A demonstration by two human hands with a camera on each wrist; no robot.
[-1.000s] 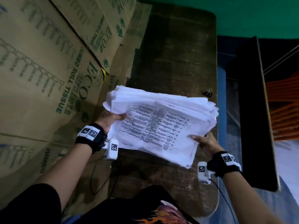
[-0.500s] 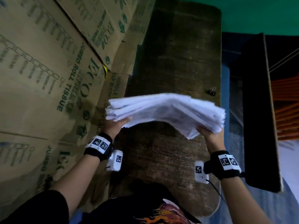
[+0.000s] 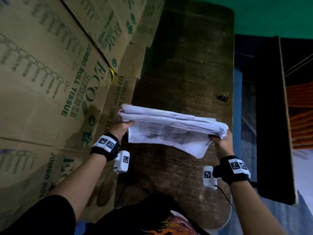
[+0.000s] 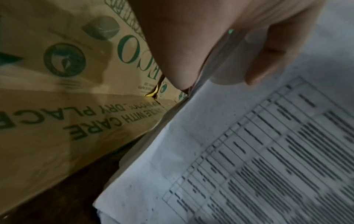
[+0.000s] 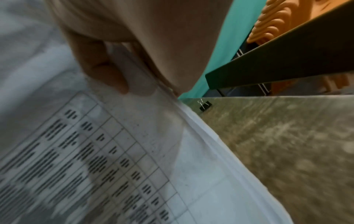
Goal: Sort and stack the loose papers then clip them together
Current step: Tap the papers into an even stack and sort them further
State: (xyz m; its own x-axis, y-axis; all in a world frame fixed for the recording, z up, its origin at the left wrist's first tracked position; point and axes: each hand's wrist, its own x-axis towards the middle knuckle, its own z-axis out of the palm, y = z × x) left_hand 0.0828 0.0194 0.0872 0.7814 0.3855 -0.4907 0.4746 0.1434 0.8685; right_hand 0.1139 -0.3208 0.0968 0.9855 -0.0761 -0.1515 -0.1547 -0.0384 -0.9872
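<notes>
A thick stack of white printed papers [image 3: 171, 126] is held in the air above the dark wooden table [image 3: 186, 56], its long edge facing me and a printed table showing on its near face. My left hand [image 3: 122, 128] grips the stack's left end; in the left wrist view my left hand [image 4: 226, 50] has its thumb on the printed sheet [image 4: 249, 159]. My right hand [image 3: 220, 141] grips the right end, its thumb on the paper [image 5: 134, 151] in the right wrist view. A black binder clip [image 3: 223, 97] lies on the table near its right edge, also visible as the clip [image 5: 204, 105].
Flattened brown cardboard boxes [image 3: 50, 82] with green print cover the left side and overlap the table's left edge. A dark board [image 3: 271, 116] stands right of the table, with orange items [image 3: 301, 116] behind it. A cable [image 3: 227, 199] trails from my right wrist.
The stack tilted up from lying flat with its printed face towards me to nearly edge-on, then tipped back slightly. Both hands kept their hold on its ends.
</notes>
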